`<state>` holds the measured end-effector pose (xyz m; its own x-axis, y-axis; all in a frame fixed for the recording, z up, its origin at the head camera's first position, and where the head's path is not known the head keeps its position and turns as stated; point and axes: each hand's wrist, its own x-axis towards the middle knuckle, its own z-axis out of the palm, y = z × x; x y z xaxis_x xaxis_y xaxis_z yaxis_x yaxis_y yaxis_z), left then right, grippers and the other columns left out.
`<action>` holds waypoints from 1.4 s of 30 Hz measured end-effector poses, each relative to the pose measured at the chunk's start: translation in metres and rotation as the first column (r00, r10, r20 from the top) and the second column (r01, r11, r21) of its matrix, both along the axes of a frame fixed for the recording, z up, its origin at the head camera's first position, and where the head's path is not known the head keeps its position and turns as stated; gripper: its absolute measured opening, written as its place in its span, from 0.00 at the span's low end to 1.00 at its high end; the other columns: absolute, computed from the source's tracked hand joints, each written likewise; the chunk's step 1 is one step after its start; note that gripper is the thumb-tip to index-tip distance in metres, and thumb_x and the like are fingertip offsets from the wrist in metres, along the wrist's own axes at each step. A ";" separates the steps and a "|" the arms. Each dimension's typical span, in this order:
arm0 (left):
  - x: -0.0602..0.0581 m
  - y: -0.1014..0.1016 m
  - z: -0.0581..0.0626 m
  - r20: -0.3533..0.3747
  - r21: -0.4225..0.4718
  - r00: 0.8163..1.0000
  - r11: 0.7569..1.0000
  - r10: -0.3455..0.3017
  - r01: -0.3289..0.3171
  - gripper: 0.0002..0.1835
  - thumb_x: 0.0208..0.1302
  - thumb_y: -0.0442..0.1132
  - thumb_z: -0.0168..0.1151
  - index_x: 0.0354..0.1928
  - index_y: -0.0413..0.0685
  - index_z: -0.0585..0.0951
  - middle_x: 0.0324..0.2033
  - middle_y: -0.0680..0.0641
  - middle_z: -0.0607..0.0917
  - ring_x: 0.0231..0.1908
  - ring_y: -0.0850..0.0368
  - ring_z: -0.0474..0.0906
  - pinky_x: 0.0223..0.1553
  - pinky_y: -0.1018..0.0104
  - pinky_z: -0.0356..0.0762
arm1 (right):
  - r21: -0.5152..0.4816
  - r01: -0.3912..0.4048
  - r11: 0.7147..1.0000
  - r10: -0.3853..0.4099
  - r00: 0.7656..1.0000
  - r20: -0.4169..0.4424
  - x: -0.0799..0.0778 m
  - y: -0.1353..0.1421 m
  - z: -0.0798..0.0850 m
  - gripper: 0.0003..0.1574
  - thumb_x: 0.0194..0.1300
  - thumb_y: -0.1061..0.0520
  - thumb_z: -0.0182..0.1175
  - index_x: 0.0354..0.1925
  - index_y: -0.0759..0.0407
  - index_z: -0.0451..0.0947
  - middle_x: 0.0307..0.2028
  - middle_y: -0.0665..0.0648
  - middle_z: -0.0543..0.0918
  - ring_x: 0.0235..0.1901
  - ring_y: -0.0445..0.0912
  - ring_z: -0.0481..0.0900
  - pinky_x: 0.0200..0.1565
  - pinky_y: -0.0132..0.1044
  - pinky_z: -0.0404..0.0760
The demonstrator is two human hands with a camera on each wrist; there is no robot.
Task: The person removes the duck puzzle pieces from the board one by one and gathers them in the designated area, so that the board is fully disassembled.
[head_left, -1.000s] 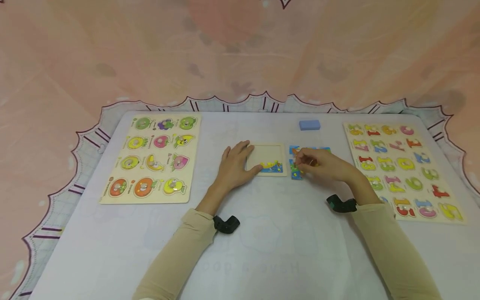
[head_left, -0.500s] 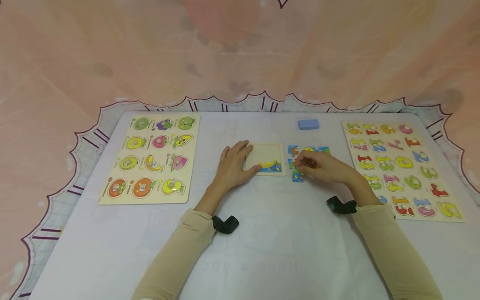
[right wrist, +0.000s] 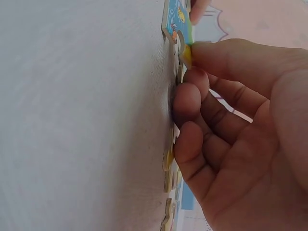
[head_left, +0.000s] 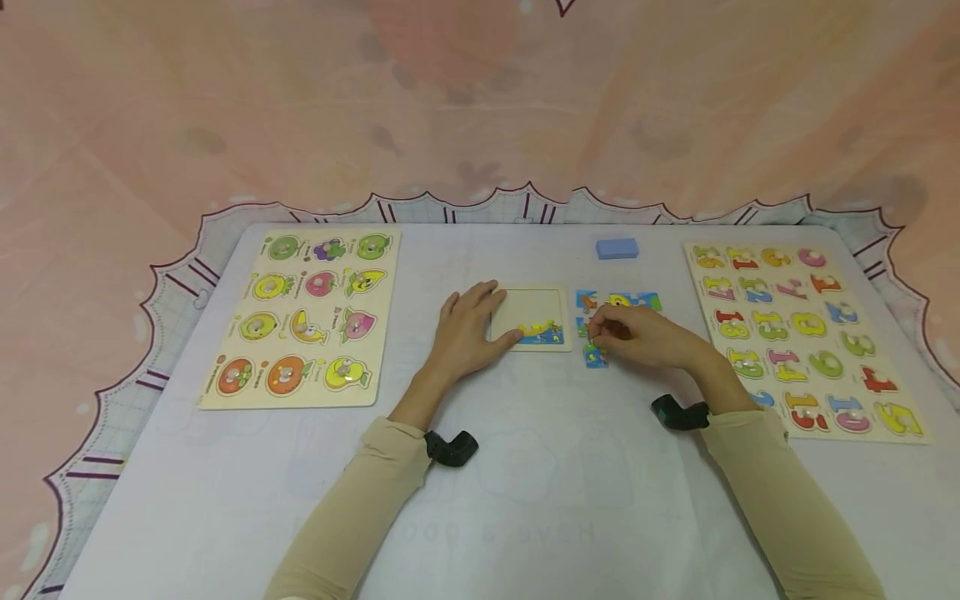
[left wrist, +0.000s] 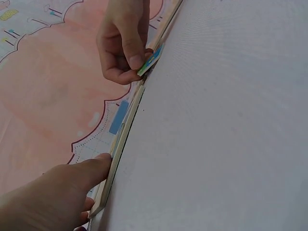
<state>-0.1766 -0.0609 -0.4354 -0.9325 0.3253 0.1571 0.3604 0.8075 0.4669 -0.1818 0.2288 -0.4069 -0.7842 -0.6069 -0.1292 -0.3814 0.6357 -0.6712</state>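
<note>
A small wooden tray puzzle lies mid-table, with a strip of blue and yellow picture along its near side and bare wood above. My left hand rests at its left edge, fingers spread and fairly straight, thumb on the near rim. To the right of the tray, my right hand pinches a blue and green jigsaw piece between thumb and fingers. The piece is tilted up in the right wrist view. More jigsaw pieces lie beside and partly under that hand.
At the left lies a fruit peg board; at the right, a number peg board. A blue block sits near the back. The white tablecloth has a scalloped printed border, with a peach patterned cloth beyond.
The right hand has drawn the jigsaw piece slightly toward the person, away from the other pieces. The left hand stays in place on the tray puzzle.
</note>
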 end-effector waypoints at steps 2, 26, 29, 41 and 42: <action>0.000 0.000 0.000 -0.001 0.000 1.000 1.000 0.000 0.000 0.37 0.57 0.59 0.62 0.65 0.47 0.70 0.68 0.46 0.66 0.70 0.53 0.58 0.71 0.45 0.46 | 0.006 0.004 1.000 -0.004 1.000 0.002 0.000 0.000 0.000 0.04 0.66 0.58 0.57 0.41 0.53 0.76 0.33 0.49 0.78 0.34 0.44 0.72 0.36 0.29 0.73; 0.000 0.000 -0.001 -0.012 -0.018 1.000 1.000 -0.004 0.003 0.37 0.58 0.59 0.61 0.65 0.47 0.70 0.68 0.46 0.67 0.70 0.52 0.58 0.70 0.45 0.47 | 0.042 0.032 0.999 -0.031 0.999 -0.038 0.006 -0.007 0.002 0.03 0.65 0.58 0.58 0.39 0.53 0.77 0.30 0.49 0.78 0.31 0.43 0.71 0.34 0.31 0.71; 0.000 0.000 0.000 -0.010 -0.014 1.000 1.000 -0.003 0.003 0.37 0.58 0.59 0.61 0.65 0.47 0.70 0.68 0.46 0.67 0.70 0.52 0.58 0.70 0.45 0.47 | 0.056 0.039 0.998 -0.037 0.998 -0.043 0.006 -0.008 0.003 0.03 0.65 0.58 0.58 0.39 0.52 0.77 0.30 0.49 0.77 0.32 0.43 0.71 0.34 0.31 0.72; 0.001 -0.001 0.000 -0.007 -0.013 1.000 1.000 -0.006 0.006 0.37 0.58 0.59 0.61 0.65 0.47 0.70 0.68 0.47 0.66 0.70 0.52 0.58 0.70 0.45 0.47 | -0.024 0.035 0.999 -0.037 0.997 -0.068 0.006 -0.023 0.009 0.06 0.67 0.58 0.56 0.43 0.55 0.76 0.33 0.50 0.78 0.34 0.44 0.73 0.35 0.33 0.74; 0.000 -0.001 0.000 -0.007 -0.015 1.000 1.000 -0.006 0.006 0.37 0.58 0.59 0.61 0.65 0.47 0.70 0.68 0.47 0.66 0.70 0.52 0.58 0.70 0.45 0.47 | -0.037 0.031 0.999 -0.034 0.997 -0.074 0.006 -0.027 0.010 0.08 0.67 0.58 0.56 0.45 0.55 0.76 0.34 0.50 0.79 0.36 0.44 0.73 0.37 0.34 0.74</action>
